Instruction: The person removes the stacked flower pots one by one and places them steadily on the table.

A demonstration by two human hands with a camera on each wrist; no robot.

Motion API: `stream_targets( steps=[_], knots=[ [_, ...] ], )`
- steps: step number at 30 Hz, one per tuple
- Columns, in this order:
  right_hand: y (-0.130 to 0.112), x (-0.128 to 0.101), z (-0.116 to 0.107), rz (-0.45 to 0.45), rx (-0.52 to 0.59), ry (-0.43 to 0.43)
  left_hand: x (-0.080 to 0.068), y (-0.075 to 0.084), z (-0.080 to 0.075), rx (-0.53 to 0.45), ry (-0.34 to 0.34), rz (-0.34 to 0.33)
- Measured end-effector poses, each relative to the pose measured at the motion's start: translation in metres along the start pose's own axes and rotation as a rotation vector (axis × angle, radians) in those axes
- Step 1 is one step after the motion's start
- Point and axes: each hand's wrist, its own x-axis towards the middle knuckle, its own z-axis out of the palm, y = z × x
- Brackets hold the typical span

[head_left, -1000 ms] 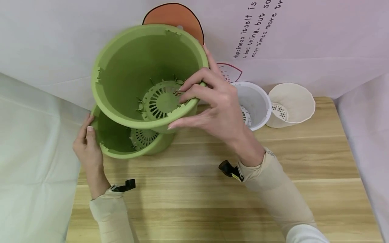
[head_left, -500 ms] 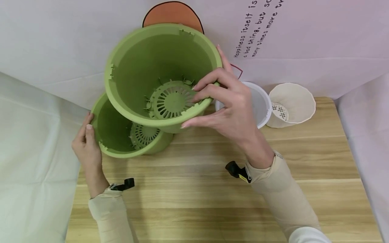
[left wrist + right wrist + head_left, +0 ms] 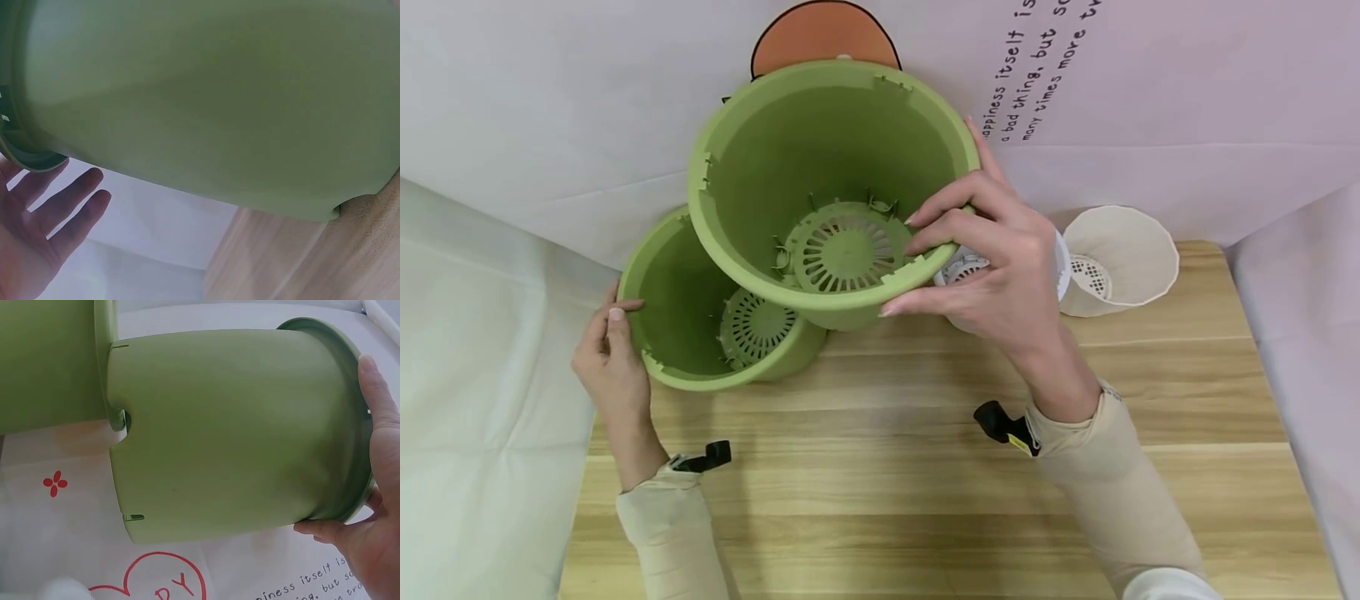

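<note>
In the head view, my right hand (image 3: 1007, 258) pinches the rim of a raised green flowerpot (image 3: 831, 183). Its slotted base shows inside, and the thumb lies outside with fingers over the edge. A second green flowerpot (image 3: 685, 317) stands lower on the left, partly covered by the raised one. My left hand (image 3: 613, 358) touches its left rim. The left wrist view shows that hand's fingers (image 3: 72, 200) fairly straight and spread beside the pot's wall. In the right wrist view, the raised pot (image 3: 237, 431) has its notched base close to the other pot's rim (image 3: 106, 362).
Behind my right hand, a white flowerpot (image 3: 1062, 267) is mostly hidden. A cream pot (image 3: 1131, 258) stands right of it at the back of the wooden table (image 3: 865, 467). A white cloth (image 3: 1180, 100) with printed words hangs behind.
My right hand has carried the raised green flowerpot to the right, uncovering more of the lower pot and covering more of the white one. A left finger now reaches over the lower pot's rim.
</note>
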Motion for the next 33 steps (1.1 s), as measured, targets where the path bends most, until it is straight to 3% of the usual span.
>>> stream_targets(
  steps=[17,26,33],
  knots=[
    [-0.002,-0.001,-0.013,0.041,-0.006,0.012,-0.002,0.006,-0.002,-0.009,0.073,-0.041],
    [-0.005,-0.001,-0.017,0.073,0.027,0.028,0.001,0.009,-0.001,0.063,0.122,-0.079],
    [-0.005,-0.004,-0.019,0.078,0.021,0.065,-0.007,0.030,0.004,0.136,0.127,-0.065]
  ],
)
